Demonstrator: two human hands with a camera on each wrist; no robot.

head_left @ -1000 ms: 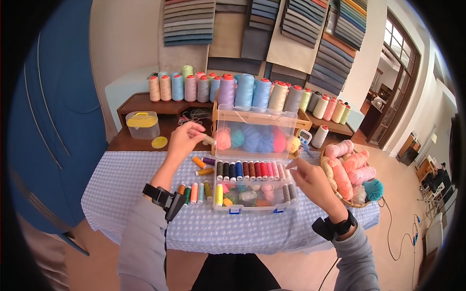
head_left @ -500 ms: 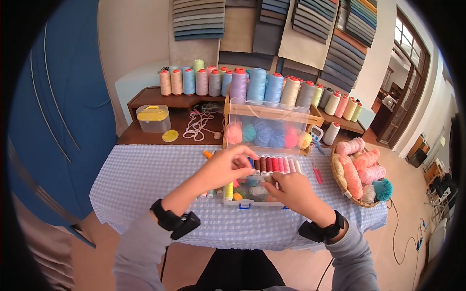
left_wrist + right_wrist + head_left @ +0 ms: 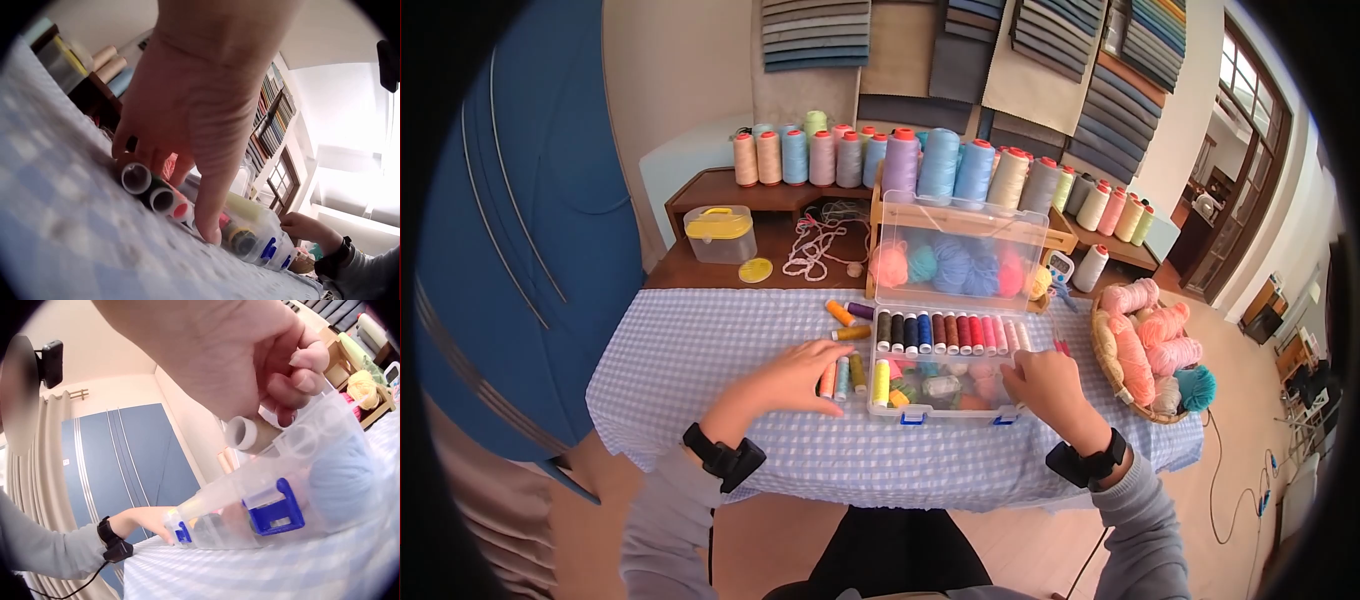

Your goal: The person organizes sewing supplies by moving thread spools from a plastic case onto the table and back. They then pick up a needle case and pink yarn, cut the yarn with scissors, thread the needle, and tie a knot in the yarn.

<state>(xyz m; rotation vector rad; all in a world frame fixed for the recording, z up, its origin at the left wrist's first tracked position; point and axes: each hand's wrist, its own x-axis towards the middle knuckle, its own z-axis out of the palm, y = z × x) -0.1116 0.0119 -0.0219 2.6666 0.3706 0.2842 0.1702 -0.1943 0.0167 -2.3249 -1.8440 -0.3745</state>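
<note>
My left hand (image 3: pixel 790 378) reaches over loose thread spools on the cloth, left of a clear plastic box (image 3: pixel 950 415). Its thumb is apart from its fingers, around a peach spool (image 3: pixel 828 380) and a light blue spool (image 3: pixel 842 380). At the box's front right end, my right hand (image 3: pixel 1050 390) curls over and pinches a beige thread spool (image 3: pixel 265 436), low against the compartment. Behind it runs a row of spools (image 3: pixel 965 335), from dark through red to pale pink. A yellow spool (image 3: pixel 882 383) stands in the front row's left end.
An orange spool (image 3: pixel 838 312) and several others lie beside the box. The raised lid (image 3: pixel 960 205) has yarn balls behind it. A yarn basket (image 3: pixel 1110 375) stands right, a yellow-lidded tub (image 3: pixel 720 240) back left. Large thread cones (image 3: pixel 940 165) line the back.
The beige spool passed from my left hand to my right over the box. My left hand then went left to the loose spools, while the right carried the spool to the box's right end.
</note>
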